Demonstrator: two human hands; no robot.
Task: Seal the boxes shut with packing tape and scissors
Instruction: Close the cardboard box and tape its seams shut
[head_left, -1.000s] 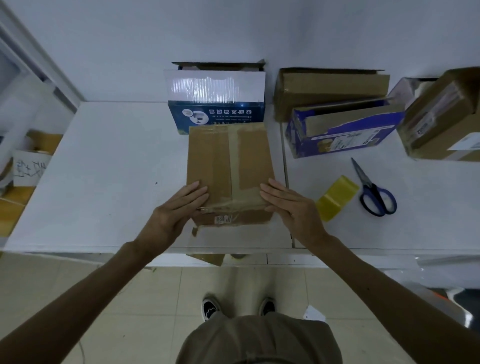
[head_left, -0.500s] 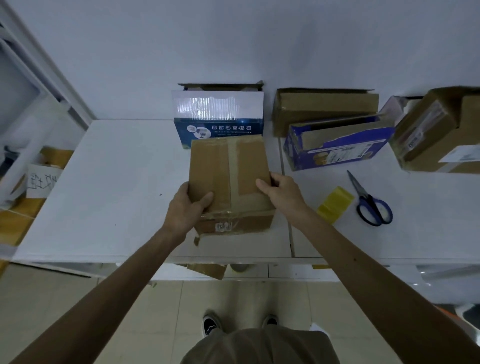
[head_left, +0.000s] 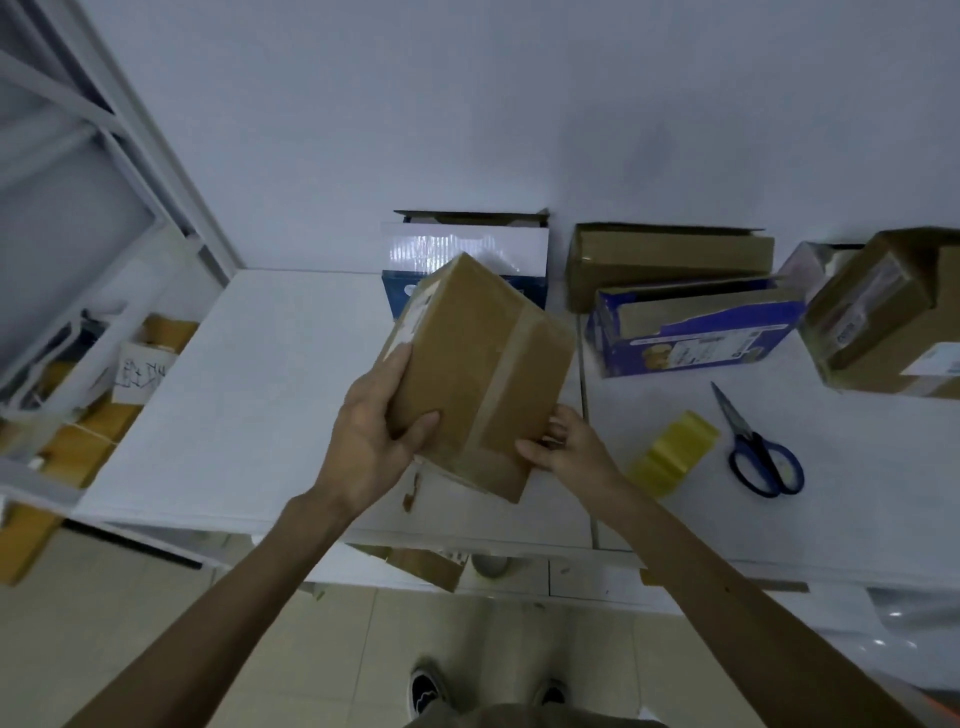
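The cardboard box (head_left: 483, 364) is not resting on the bench (head_left: 249, 389). It is held above it, near the front edge, tilted with one corner pointing away toward 12 o'clock. The left hand (head_left: 374, 431) grasps the box at its 8 o'clock corner, with the thumb pressed on the upper face and the fingers wrapped along the side. The right hand (head_left: 571, 447) grasps the low edge at 4 o'clock, with the thumb in front and the fingers against the side, so the weight is shared between both hands.

A strip of tape (head_left: 511, 374) already crosses the upper face. I judge that the box is tilted like this so the person can examine another side, or turn it to a seam that has no tape yet.

The tape roll (head_left: 670, 454) lies on the bench at 3 o'clock from the box, just beside the right hand. The scissors (head_left: 758, 447) lie a little further in the same direction. This place is practical, because the right hand can reach both tools without crossing over the box.

At 2 o'clock a blue box (head_left: 696, 338) waits near the wall, and its top appears not yet sealed.
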